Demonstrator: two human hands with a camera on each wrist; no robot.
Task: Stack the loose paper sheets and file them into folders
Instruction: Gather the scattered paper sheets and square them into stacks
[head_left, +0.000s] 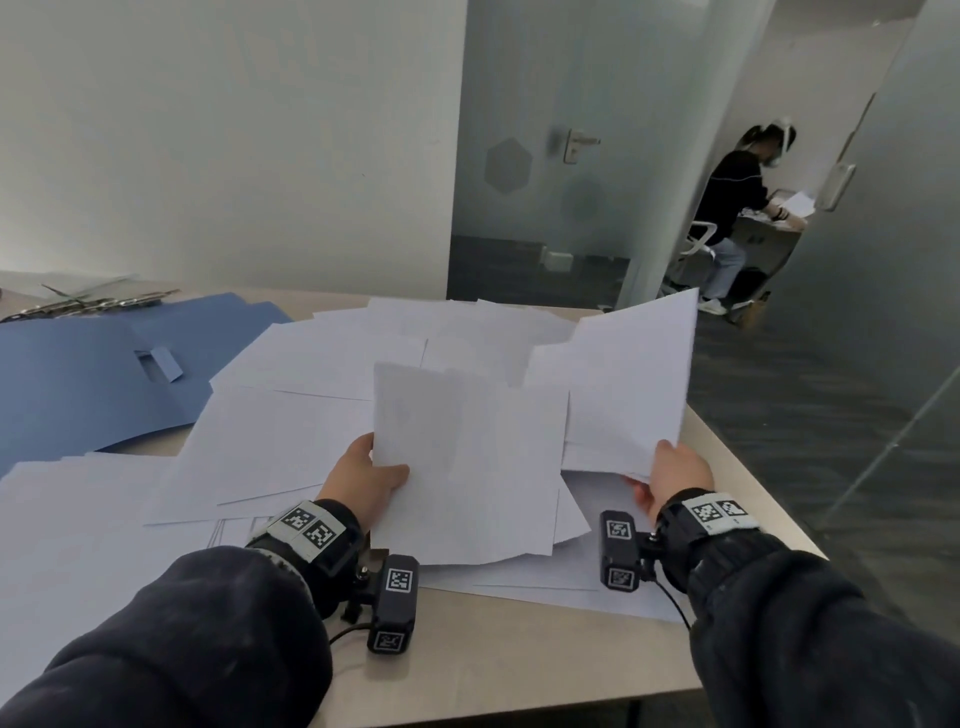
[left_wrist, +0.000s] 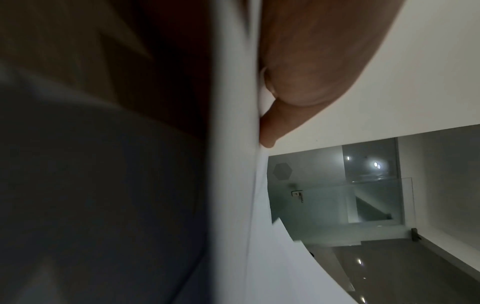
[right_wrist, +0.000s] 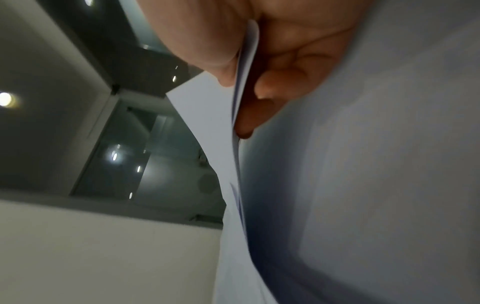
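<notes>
Loose white paper sheets (head_left: 291, 441) lie scattered over a beige table (head_left: 519, 660). My left hand (head_left: 363, 480) pinches a small stack of white sheets (head_left: 467, 462) by its left edge, thumb on top, lifted above the pile. In the left wrist view the thumb (left_wrist: 298, 72) presses against these sheets (left_wrist: 233, 144). My right hand (head_left: 670, 475) pinches other sheets (head_left: 628, 384) at their lower corner, raised and tilted up to the right. The right wrist view shows paper (right_wrist: 244, 67) clamped between thumb and fingers (right_wrist: 275, 86). A blue folder (head_left: 93, 374) lies open at the left.
Metal-clip folders (head_left: 88, 304) lie at the far left behind the blue one. The table's right edge (head_left: 753, 478) borders dark carpet. A glass door (head_left: 545, 156) stands beyond the table. A seated person (head_left: 732, 218) works at a desk in the back room.
</notes>
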